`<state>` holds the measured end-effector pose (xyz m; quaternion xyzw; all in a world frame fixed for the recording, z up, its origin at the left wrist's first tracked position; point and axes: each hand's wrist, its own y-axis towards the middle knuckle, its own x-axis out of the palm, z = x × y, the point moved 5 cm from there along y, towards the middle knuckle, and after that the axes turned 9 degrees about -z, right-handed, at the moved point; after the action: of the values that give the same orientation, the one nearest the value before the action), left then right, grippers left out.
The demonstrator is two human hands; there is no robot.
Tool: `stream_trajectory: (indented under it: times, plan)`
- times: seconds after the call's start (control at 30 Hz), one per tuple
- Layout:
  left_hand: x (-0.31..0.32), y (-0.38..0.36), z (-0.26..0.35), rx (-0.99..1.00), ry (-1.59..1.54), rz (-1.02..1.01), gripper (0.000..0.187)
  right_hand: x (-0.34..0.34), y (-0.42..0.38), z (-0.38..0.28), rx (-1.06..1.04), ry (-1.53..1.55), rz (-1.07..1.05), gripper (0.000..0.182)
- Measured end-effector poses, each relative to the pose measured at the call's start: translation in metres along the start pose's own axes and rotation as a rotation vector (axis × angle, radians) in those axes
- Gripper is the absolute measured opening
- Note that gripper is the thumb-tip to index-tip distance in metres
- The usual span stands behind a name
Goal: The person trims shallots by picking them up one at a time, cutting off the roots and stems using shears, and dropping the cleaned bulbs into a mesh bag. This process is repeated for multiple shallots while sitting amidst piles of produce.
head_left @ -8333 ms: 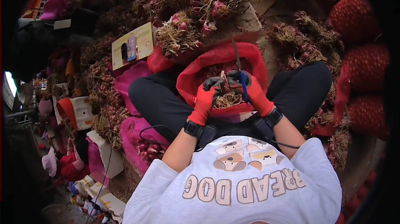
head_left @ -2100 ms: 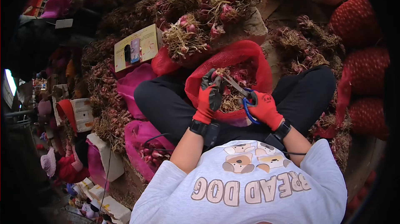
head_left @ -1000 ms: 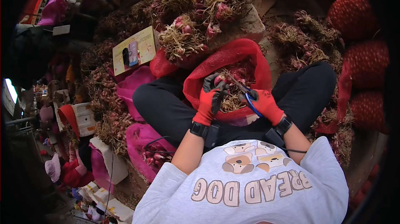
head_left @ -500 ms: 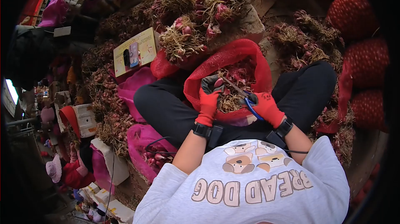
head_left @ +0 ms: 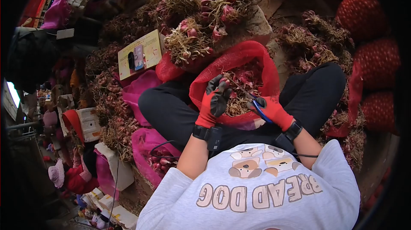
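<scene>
Over the open red mesh bag [head_left: 268, 63], my left hand [head_left: 214, 100], in a red and black glove, pinches a small shallot [head_left: 224, 82] at its fingertips. My right hand [head_left: 272, 111], gloved in red, is closed round the blue handles of the scissors [head_left: 259, 109]. The scissor blades point up and left, with their tips close to the shallot. Whether the blades touch it cannot be made out. Loose skins and dry root trimmings [head_left: 246, 80] lie inside the bag, below both hands.
Bunches of dried shallots [head_left: 188, 37] are piled ahead on a pale block [head_left: 257, 26]. A yellow box [head_left: 150, 50] bears a phone [head_left: 138, 57]. A pink mesh bag [head_left: 143, 144] holds shallots at the left. Full red sacks [head_left: 376, 65] stand at the right.
My left hand has turned, showing more of its black palm, and the shallot has shifted slightly up at its fingertips. My right hand and the scissors have barely moved.
</scene>
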<state>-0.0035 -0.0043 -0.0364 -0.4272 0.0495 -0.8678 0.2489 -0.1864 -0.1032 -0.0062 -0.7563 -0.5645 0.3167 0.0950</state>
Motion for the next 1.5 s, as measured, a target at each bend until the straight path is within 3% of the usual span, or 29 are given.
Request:
stream_trajectory:
  times: [0.13, 0.23, 0.37, 0.43, 0.53, 0.57, 0.67, 0.73, 0.8, 0.87, 0.9, 0.93, 1.0, 1.03, 1.13, 1.23, 1.43, 1.5]
  plan:
    - [-0.002, 0.001, 0.005, 0.076, -0.211, -0.107, 0.037, -0.006, -0.003, -0.013, -0.022, -0.084, 0.097, 0.042]
    - [-0.002, 0.001, 0.005, 0.104, 0.054, -0.153, 0.042, -0.011, -0.003, -0.016, -0.113, -0.207, 0.298, 0.033]
    - [0.003, 0.001, -0.002, 0.189, 0.368, 0.028, 0.052, -0.01, 0.012, -0.022, -0.1, 0.005, 0.303, 0.036]
    - [0.009, 0.0, -0.007, 0.196, 0.552, -0.028, 0.053, -0.009, 0.029, -0.023, -0.089, 0.032, 0.346, 0.033]
    - [0.017, 0.001, -0.009, 0.123, 0.564, -0.149, 0.048, -0.006, 0.055, -0.038, -0.331, 0.612, 0.215, 0.025]
    - [0.019, 0.0, -0.01, 0.071, 0.493, -0.168, 0.046, 0.0, 0.058, -0.039, -0.302, 1.075, 0.061, 0.024]
    - [0.038, -0.009, 0.002, -0.074, 0.304, -0.246, 0.041, -0.001, 0.053, -0.027, -0.098, 1.2, -0.079, 0.024]
    - [0.027, -0.007, -0.007, -0.104, 0.319, -0.281, 0.042, 0.006, 0.056, -0.022, -0.108, 1.285, -0.115, 0.025]
    - [0.021, -0.006, -0.013, -0.103, 0.04, -0.293, 0.039, 0.006, 0.057, -0.023, -0.139, 1.34, -0.18, 0.029]
    - [0.014, -0.005, -0.016, -0.103, -0.24, -0.242, 0.041, 0.003, 0.064, 0.004, -0.009, 1.201, -0.126, 0.035]
    - [0.002, 0.001, -0.014, -0.017, -0.104, -0.21, 0.041, 0.003, 0.066, 0.015, 0.054, 1.133, -0.1, 0.039]
    - [0.0, 0.006, -0.007, 0.062, 0.034, -0.165, 0.042, -0.006, 0.059, 0.007, 0.001, 0.708, 0.015, 0.043]
    - [-0.003, 0.004, 0.0, 0.038, -0.49, -0.081, 0.042, -0.02, 0.024, -0.023, -0.098, -0.149, 0.229, 0.052]
    - [-0.007, 0.007, 0.003, 0.082, -0.456, -0.11, 0.041, -0.022, 0.014, -0.039, -0.066, -0.089, 0.165, 0.057]
    - [-0.012, 0.006, 0.005, 0.15, -0.407, -0.022, 0.041, -0.007, 0.01, -0.028, -0.045, -0.336, 0.218, 0.058]
    - [-0.015, 0.004, 0.003, 0.24, -0.237, -0.141, 0.04, -0.004, 0.011, -0.034, -0.044, -0.36, 0.161, 0.06]
    - [-0.009, 0.0, 0.004, 0.233, 0.192, -0.017, 0.041, -0.001, 0.014, -0.038, -0.032, -0.391, 0.192, 0.055]
    - [-0.001, -0.003, 0.01, 0.231, 0.175, -0.027, 0.042, -0.001, 0.015, -0.036, -0.019, -0.387, 0.192, 0.049]
